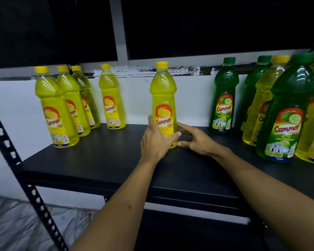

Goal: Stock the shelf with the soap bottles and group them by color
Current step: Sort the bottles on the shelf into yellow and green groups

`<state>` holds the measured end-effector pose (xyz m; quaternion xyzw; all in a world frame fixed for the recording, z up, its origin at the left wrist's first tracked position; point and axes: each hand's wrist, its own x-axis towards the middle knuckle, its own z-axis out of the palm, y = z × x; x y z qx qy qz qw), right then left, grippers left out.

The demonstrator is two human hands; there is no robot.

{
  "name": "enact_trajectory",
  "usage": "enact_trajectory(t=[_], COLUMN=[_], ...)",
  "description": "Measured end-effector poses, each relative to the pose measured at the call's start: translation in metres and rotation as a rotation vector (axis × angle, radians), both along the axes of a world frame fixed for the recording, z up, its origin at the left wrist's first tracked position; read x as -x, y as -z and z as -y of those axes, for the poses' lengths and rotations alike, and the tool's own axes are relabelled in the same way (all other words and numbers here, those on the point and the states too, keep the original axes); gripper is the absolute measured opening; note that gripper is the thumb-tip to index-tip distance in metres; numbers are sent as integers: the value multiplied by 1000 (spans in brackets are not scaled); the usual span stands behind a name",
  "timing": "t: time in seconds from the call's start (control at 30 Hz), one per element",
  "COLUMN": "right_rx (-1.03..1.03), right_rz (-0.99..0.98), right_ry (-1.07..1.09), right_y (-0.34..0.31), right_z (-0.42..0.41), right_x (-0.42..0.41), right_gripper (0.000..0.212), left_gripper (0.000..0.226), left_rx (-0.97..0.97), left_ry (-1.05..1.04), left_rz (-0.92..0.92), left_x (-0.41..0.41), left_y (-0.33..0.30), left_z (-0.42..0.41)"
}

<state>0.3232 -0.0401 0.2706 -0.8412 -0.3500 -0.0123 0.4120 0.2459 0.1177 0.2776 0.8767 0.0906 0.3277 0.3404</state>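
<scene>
A yellow soap bottle [163,98] with a yellow cap stands upright mid-shelf on the black shelf board [98,160]. My left hand [155,142] grips its lower part, the thumb across the front under the label. My right hand [196,140] is open with spread fingers just right of the bottle's base; I cannot tell if it touches. At the left stand a row of three yellow bottles [56,105] and one more yellow bottle [111,98]. On the right, green bottles [224,95] [286,113] stand mixed with yellow ones [265,98].
A black perforated upright post [7,142] frames the shelf's left side. A white wall [16,105] backs the shelf, with dark space above. Bare board lies between the held bottle and both groups. A crumpled plastic sheet [16,223] covers the floor at the lower left.
</scene>
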Motion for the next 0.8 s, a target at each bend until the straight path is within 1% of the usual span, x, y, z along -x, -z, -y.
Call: enact_trajectory(t=[0.03,0.1,0.2,0.37,0.47,0.53,0.63,0.8], right_rx=[37,139,285,402,454,477,464,451], right_rz=[26,71,56,88,143,168,170,120], right_ry=[-2,11,97,158,165,155,66,-87], right_y=[0,1,1,-4,-4,-3,-3,1], right_z=[-1,-3,-8,-22,-27,-31,-33,-35], right_x=[2,4,4,5,3,0,-3,-3], right_gripper=[82,79,83,78,74,71,67,68], left_gripper=[103,93,82,75,76,77,81,97], left_rx=[15,35,67,173,218,214,176,150], left_ry=[-38,-89,-121,-165,-199,-217,-250,-374], left_rz=[-1,-11,-30,-37,-23,-15,-8,-24], left_x=[-1,-2,-4,-7,-11,-15,-19,-27], left_y=[-1,-1,-2,-3,-2,-1,1,4], left_z=[-1,-2,-3,-12,-21,-31,-51,-92])
